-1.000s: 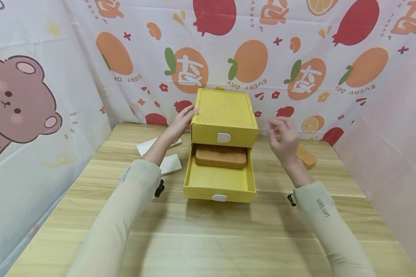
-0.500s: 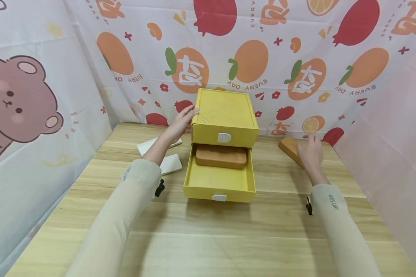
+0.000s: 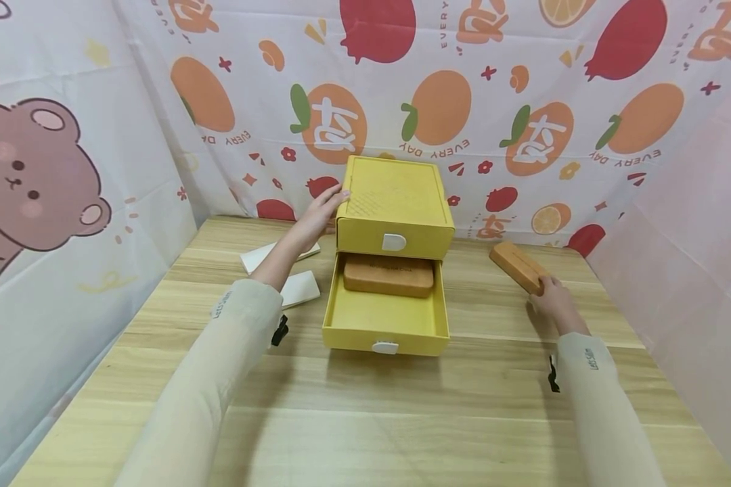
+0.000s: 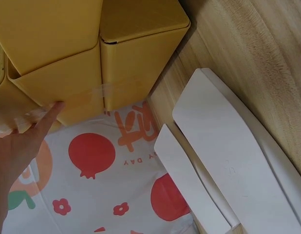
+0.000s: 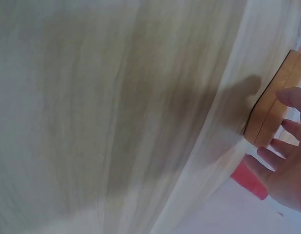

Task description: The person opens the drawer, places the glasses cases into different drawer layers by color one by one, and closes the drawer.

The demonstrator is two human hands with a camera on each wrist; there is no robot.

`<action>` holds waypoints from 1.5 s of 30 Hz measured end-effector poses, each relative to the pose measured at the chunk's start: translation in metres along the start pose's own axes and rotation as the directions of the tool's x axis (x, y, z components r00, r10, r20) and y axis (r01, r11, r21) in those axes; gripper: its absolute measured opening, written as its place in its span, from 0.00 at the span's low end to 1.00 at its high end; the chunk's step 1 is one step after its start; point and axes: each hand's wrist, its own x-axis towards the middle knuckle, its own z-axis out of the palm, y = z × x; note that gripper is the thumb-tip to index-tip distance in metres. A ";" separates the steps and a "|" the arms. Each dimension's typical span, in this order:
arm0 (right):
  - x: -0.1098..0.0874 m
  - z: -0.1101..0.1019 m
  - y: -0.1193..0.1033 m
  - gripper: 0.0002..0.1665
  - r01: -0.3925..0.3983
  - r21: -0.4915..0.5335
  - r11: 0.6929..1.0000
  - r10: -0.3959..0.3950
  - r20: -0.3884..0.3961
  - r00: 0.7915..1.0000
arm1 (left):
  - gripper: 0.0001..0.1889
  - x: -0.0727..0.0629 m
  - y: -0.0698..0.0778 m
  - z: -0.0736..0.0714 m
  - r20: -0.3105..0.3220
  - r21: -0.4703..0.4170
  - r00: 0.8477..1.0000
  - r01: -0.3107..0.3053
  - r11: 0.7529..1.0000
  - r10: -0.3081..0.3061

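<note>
A yellow two-tier drawer box point(image 3: 396, 193) stands at the back of the table, its upper drawer in and its lower drawer point(image 3: 378, 318) pulled out. Inside the lower drawer lies a brown case point(image 3: 388, 277), like a glasses case. My left hand point(image 3: 313, 220) rests with extended fingers against the box's upper left side; in the left wrist view a fingertip point(image 4: 58, 106) touches the yellow wall. At the right, a second brown case point(image 3: 518, 266) lies slanted. My right hand point(image 3: 554, 301) is at its near end, fingers spread and loosely bent around that end in the right wrist view.
Two white flat, long cases point(image 3: 300, 289) point(image 4: 223, 141) lie on the table left of the box, partly behind the left forearm. A fruit-print cloth point(image 3: 438, 108) hangs right behind the box. Light cloths border the wooden table point(image 3: 365, 419) at both sides.
My right hand has moved right from beside the box, then down toward me to the near end of the right-hand brown case. The left hand and the drawer box have stayed put.
</note>
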 end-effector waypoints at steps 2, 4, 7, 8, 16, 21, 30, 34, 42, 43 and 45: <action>-0.001 0.000 0.001 0.35 0.001 -0.016 1.000 -0.001 0.010 1.000 | 0.33 0.000 0.000 0.000 -0.001 -0.002 1.000 0.002 1.000 -0.002; -0.001 0.001 0.000 0.34 0.006 -0.028 1.000 -0.006 0.001 1.000 | 0.33 0.000 0.000 0.000 0.000 -0.006 1.000 0.002 1.000 -0.002; -0.002 0.002 -0.002 0.29 0.026 -0.051 0.998 -0.029 -0.048 0.998 | 0.33 0.000 0.000 -0.001 0.003 -0.008 1.000 0.001 1.000 -0.001; -0.002 0.003 -0.003 0.27 0.032 -0.062 0.998 -0.037 -0.071 0.997 | 0.34 0.000 0.000 -0.002 0.005 -0.008 1.000 -0.001 1.000 0.001; 0.002 0.012 -0.008 0.18 -0.012 -0.033 0.999 0.007 -0.160 0.987 | 0.34 0.000 -0.001 0.000 0.014 -0.005 1.000 0.002 1.000 -0.001; 0.005 0.015 -0.007 0.18 -0.054 0.066 0.996 0.063 -0.147 0.987 | 0.34 0.001 -0.002 0.000 0.007 -0.005 1.000 -0.002 1.000 0.002; 0.004 0.013 -0.005 0.17 -0.020 0.048 0.999 0.027 -0.131 0.991 | 0.34 0.001 -0.002 -0.001 0.000 0.002 1.000 0.001 1.000 -0.001; 0.000 0.013 -0.002 0.17 0.023 0.026 0.999 -0.018 -0.168 0.986 | 0.35 0.001 -0.002 -0.001 -0.004 0.006 1.000 0.004 1.000 -0.004; -0.016 0.015 0.009 0.15 0.139 0.001 0.990 -0.135 -0.209 0.969 | 0.34 -0.002 0.002 -0.001 0.031 -0.002 1.000 0.008 1.000 -0.008; -0.018 0.015 0.010 0.15 0.164 -0.001 0.986 -0.161 -0.209 0.965 | 0.34 -0.005 0.005 0.000 0.035 0.001 0.999 0.009 1.000 -0.009; -0.020 0.016 0.012 0.14 0.209 -0.006 0.978 -0.205 -0.212 0.956 | 0.34 -0.010 0.010 0.001 0.040 -0.001 0.999 0.011 1.000 -0.011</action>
